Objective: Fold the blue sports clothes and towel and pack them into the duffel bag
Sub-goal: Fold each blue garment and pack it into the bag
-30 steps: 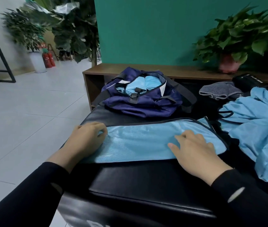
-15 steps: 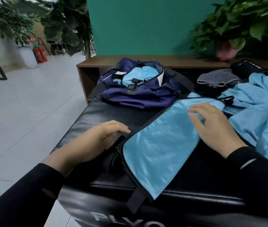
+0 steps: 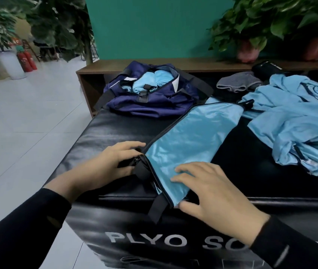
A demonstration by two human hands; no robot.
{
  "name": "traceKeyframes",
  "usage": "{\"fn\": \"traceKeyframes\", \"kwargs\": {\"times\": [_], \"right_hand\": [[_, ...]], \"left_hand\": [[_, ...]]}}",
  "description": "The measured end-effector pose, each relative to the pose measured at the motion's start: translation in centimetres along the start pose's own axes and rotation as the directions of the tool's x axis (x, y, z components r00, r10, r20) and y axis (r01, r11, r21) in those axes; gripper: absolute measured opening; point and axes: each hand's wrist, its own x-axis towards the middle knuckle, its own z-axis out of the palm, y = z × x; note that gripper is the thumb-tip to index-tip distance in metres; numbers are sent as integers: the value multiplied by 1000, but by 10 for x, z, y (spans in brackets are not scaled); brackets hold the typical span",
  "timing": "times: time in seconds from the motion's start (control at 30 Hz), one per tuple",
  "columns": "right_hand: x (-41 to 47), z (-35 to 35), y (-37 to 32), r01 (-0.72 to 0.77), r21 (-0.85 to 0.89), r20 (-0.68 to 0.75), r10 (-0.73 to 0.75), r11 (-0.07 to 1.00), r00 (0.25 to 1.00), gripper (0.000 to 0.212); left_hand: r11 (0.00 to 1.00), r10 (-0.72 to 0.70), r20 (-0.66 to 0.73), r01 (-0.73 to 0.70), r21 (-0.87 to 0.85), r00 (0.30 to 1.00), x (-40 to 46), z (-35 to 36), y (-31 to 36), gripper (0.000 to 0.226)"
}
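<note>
Left hand [image 3: 113, 164] sits at the towel's [image 3: 189, 150] left corner, fingers curled onto the black trim, seemingly pinching it. The towel is long, shiny, light blue and black-edged, lying diagonally on the padded black box [image 3: 115, 131], near end over the box's front edge. Right hand [image 3: 208, 193] lies flat on the towel's near end, fingers spread, gripping nothing. Duffel bag [image 3: 150, 94], soft navy fabric, sits open behind the towel, partly filled. Rumpled blue clothes [image 3: 294, 121] lie right of the towel. Risk: slick fabric slides off the edge or folds crooked.
</note>
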Motion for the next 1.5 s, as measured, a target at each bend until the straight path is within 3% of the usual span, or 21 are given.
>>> {"fn": "traceKeyframes", "kwargs": {"times": [0.1,0.2,0.33,0.47,0.57,0.67,0.73,0.8,0.87,0.93,1.0,1.07,1.17,1.27,1.37,1.43,1.5], "right_hand": [[1,3,-3,-46,73,-103,53,996,993,44],[5,-4,-1,-124,271,-107,158,954,982,44],[10,-12,5,-239,438,-118,319,867,940,44],[14,-14,20,-358,413,-109,436,837,893,45],[16,-19,29,-467,230,-87,496,854,864,50],[17,-26,30,-517,190,-136,544,834,828,50],[16,-29,30,-490,275,-199,548,827,812,32],[14,-32,27,-409,280,-322,487,868,812,18],[14,-35,20,-252,203,-468,320,946,823,14],[16,-31,14,-103,104,-496,141,989,857,14],[17,-24,11,-106,63,-379,122,992,917,31],[18,-22,8,-184,34,-168,187,982,968,56],[13,-23,15,-253,13,79,251,967,965,87],[10,-22,17,-260,-6,113,259,966,959,91],[10,-20,16,-277,14,73,275,961,959,85],[10,-18,16,-274,8,37,274,962,961,76],[11,-15,15,-278,-6,2,278,960,960,68]], "left_hand": [[999,-18,-58,20,33,998,1,5,4,46],[997,-59,-67,56,-58,996,6,5,8,46],[947,-227,-38,211,-243,973,26,4,20,23],[905,-383,-115,347,-245,917,56,10,26,34],[867,-480,-176,434,-244,860,72,18,27,45],[846,-500,-247,406,-347,830,77,23,24,27],[832,-507,-275,379,-406,817,78,26,21,19],[838,-485,-304,336,-431,820,80,30,21,22],[884,-413,-329,286,-370,849,81,33,25,26],[932,-334,-347,252,-261,876,83,34,28,30],[972,-232,-339,200,-126,912,84,35,25,38],[990,-122,-269,136,33,955,80,35,19,41],[991,-97,-166,110,71,981,70,26,6,46],[986,-138,-204,153,60,969,54,12,-11,50],[996,-83,-283,85,-4,956,43,-4,-6,47],[1000,4,-260,-4,1,966,42,-12,10,35],[988,95,-166,-72,140,982,45,-9,20,41]]}}
